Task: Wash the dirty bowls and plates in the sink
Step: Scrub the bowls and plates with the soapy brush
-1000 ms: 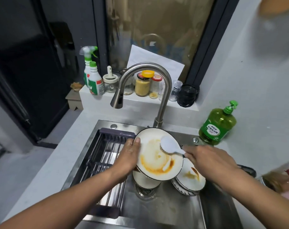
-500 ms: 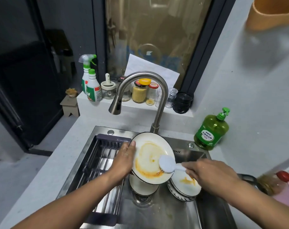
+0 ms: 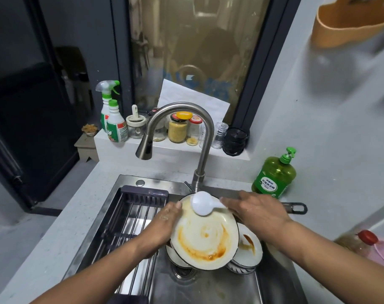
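Observation:
My left hand (image 3: 163, 224) grips the left rim of a white plate (image 3: 205, 235) smeared with orange sauce, held tilted over the steel sink (image 3: 208, 286). My right hand (image 3: 256, 210) holds the handle of a white dish brush (image 3: 203, 204), whose head lies on the plate's upper edge. Under the plate sits a white bowl (image 3: 175, 256). To its right stands a stack of stained bowls (image 3: 249, 249). The faucet (image 3: 180, 132) arches above with no water visible.
A dark drying rack (image 3: 129, 222) spans the sink's left half. A green soap bottle (image 3: 274, 175) stands on the counter at right. Spray bottles (image 3: 112, 119) and jars (image 3: 179, 128) line the ledge behind. A pan handle (image 3: 295, 208) pokes out past my right hand.
The brush has swept from the plate's lower right up to its top edge. The sauce is more smeared across the plate. My view has tilted down a little.

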